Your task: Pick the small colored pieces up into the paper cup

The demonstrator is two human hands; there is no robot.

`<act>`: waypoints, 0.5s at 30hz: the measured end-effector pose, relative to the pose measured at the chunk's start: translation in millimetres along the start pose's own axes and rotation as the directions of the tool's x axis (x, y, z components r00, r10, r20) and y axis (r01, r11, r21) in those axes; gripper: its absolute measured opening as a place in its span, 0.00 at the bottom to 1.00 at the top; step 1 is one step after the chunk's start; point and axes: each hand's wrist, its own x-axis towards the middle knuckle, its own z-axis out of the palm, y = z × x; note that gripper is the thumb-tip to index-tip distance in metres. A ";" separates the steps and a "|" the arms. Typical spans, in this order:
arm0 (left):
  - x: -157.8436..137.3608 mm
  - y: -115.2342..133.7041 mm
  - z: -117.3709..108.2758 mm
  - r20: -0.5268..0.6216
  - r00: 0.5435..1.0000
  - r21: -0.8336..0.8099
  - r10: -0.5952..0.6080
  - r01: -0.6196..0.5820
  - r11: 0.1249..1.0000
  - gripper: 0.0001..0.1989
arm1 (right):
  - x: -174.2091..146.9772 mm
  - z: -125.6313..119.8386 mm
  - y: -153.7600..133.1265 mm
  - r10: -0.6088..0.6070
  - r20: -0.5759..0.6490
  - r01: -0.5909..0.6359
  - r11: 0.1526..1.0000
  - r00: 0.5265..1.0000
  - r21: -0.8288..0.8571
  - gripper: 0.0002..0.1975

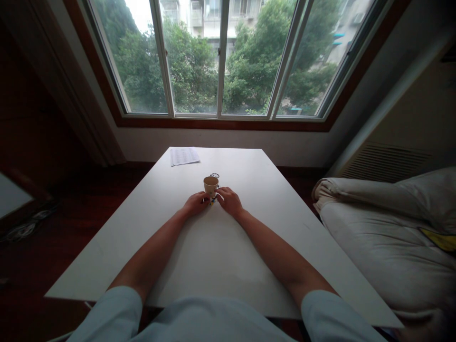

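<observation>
A light-brown paper cup (210, 185) stands upright on the white table, its open top towards me. My left hand (197, 203) is at the cup's lower left, fingers curled and pressed together near its base; whatever they hold is too small to make out. On the other side my right hand (230, 200) curves in, its fingertips close to the cup's right side; I cannot tell whether they touch it or pinch something small. Between the hands, in front of the cup, lie several tiny blue and yellow pieces (213, 201).
Just behind the cup lies a thin dark loop (214, 175). Printed papers (184, 156) rest at the far left of the white table (285, 228). A bed or sofa with pale covers (377, 237) is at the right. Beyond the table is a window (221, 61); cables (26, 228) lie on the floor at left.
</observation>
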 end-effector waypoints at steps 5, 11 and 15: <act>0.9 -0.9 1.0 0.002 1.000 -0.003 0.018 -0.018 1.000 0.09 | -0.7 -0.6 -0.6 -0.047 -0.104 0.051 0.998 0.994 0.044 0.18; 0.6 -1.3 1.1 0.002 1.000 0.000 0.023 -0.023 1.000 0.09 | -0.4 -4.0 -3.2 -0.058 -0.195 0.068 0.997 0.979 0.046 0.23; -0.2 0.1 0.1 0.003 1.000 -0.001 0.010 -0.010 1.000 0.10 | 0.7 -4.7 -5.8 -0.083 -0.202 0.089 0.996 0.976 0.024 0.26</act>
